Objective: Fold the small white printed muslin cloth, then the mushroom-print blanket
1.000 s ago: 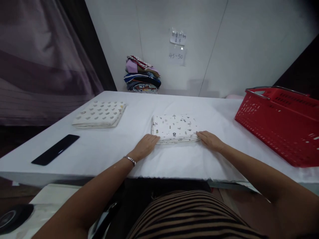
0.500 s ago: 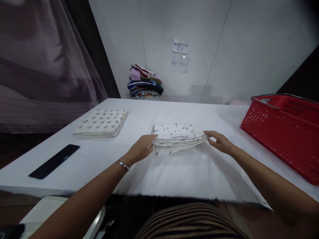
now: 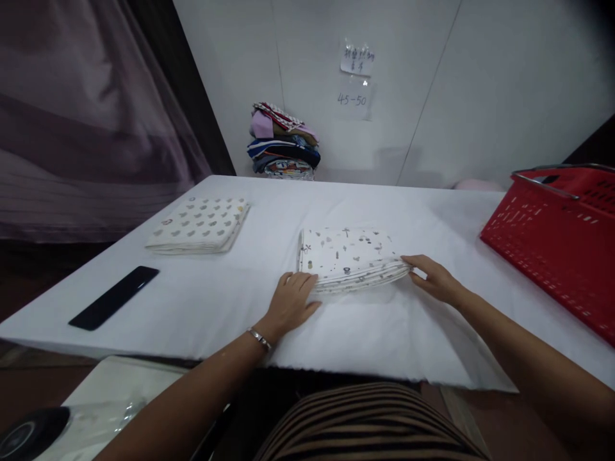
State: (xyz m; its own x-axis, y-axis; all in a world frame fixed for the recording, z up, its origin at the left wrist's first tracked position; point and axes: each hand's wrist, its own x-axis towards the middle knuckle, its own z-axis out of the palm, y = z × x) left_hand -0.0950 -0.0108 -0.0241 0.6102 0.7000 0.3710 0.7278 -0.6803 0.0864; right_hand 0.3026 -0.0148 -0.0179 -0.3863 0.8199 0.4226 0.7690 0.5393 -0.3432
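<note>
A folded white cloth (image 3: 348,253) with small grey prints lies in the middle of the table, its layered near edge facing me. Against its near left corner rest the fingers of my left hand (image 3: 291,299), thumb spread apart from them on the table side. My right hand (image 3: 435,280) pinches the near right corner between thumb and fingers, and that edge is slightly lifted. To the left lies a second folded cloth (image 3: 202,224), cream with rows of grey prints.
A long dark flat object (image 3: 115,298) lies on the white-covered table (image 3: 230,307) at left. At right stands a red basket (image 3: 557,250) with a metal handle. Behind the table rises a pile of folded fabrics (image 3: 283,141). Paper notes (image 3: 355,83) hang on the wall.
The cloth's near layers have come down and lie more evenly together. My left hand has moved nearer to me and loosened its pinch; the right still holds its corner. The view has shifted.
</note>
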